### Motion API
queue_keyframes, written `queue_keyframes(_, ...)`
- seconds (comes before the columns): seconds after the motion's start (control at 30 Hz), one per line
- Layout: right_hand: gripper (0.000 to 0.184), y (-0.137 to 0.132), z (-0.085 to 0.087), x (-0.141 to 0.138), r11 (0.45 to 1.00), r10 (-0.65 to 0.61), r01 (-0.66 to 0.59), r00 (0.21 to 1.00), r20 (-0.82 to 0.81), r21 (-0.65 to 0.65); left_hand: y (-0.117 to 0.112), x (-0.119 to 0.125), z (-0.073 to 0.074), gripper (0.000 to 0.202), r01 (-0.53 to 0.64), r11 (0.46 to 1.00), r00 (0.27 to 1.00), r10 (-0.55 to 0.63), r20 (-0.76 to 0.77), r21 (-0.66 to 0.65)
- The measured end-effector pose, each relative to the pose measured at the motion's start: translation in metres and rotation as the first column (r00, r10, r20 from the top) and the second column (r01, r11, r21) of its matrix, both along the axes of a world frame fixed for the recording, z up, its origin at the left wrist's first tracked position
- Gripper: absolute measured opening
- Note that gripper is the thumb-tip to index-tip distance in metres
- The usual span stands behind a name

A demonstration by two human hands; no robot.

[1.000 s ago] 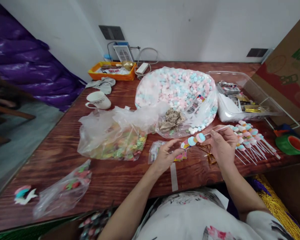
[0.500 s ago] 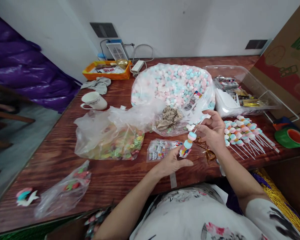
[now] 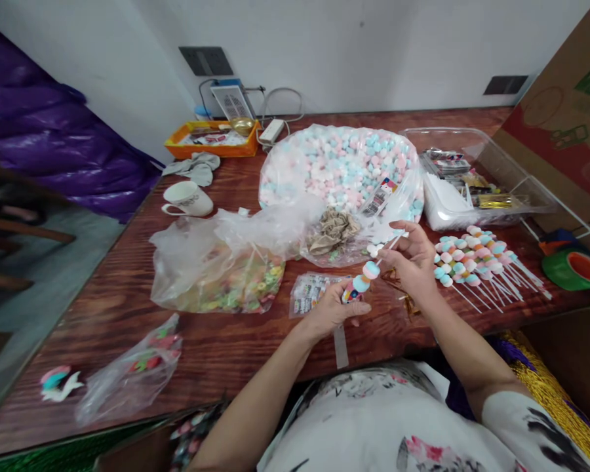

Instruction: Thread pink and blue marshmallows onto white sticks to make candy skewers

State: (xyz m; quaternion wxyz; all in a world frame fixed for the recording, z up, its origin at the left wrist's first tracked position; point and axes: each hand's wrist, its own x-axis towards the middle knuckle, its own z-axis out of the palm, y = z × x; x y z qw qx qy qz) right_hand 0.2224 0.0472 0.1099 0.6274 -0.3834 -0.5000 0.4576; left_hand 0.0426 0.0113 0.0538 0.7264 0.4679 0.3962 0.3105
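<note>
A flat, pale strip lies on the streaky brown counter, on the near side of the left fingers. Those fingers curl round the low end of a candy stick. The right fingers pinch its thin white end. It has puffy, round pink and blue bits with orange between. Shiny printed packets peek out behind the left fingers. A pile of sweets on sticks lies right of the right fingers. Past both, there's crumpled brown paper, then a big clear bag of soft sweets.
</note>
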Motion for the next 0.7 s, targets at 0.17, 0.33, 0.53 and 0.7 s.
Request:
queue_keyframes(0.17,0.058,0.010,-0.006,0.016,0.995,0.096,-0.098,0.989,-0.115,-0.004,-0.006,-0.008,0.011,0.044,0.195,0.970,0.978,-0.182,0.103,-0.144)
queue_keyframes(0.33,0.056,0.007,-0.011,0.008,0.969,0.244,-0.246,0.965,-0.092,-0.011,-0.011,-0.003,0.009,0.041,0.289,0.938,0.955,-0.268,0.131,-0.189)
queue_keyframes(0.53,0.045,0.003,-0.015,0.001,0.973,0.220,-0.226,0.970,-0.107,-0.049,-0.012,0.000,0.003,0.040,0.164,0.973,0.985,-0.153,0.083,-0.163)
queue_keyframes(0.7,0.033,-0.006,-0.014,0.000,0.997,0.055,-0.060,0.991,-0.121,-0.040,-0.009,0.005,0.006,0.050,-0.040,0.999,0.999,0.040,-0.037,-0.013)
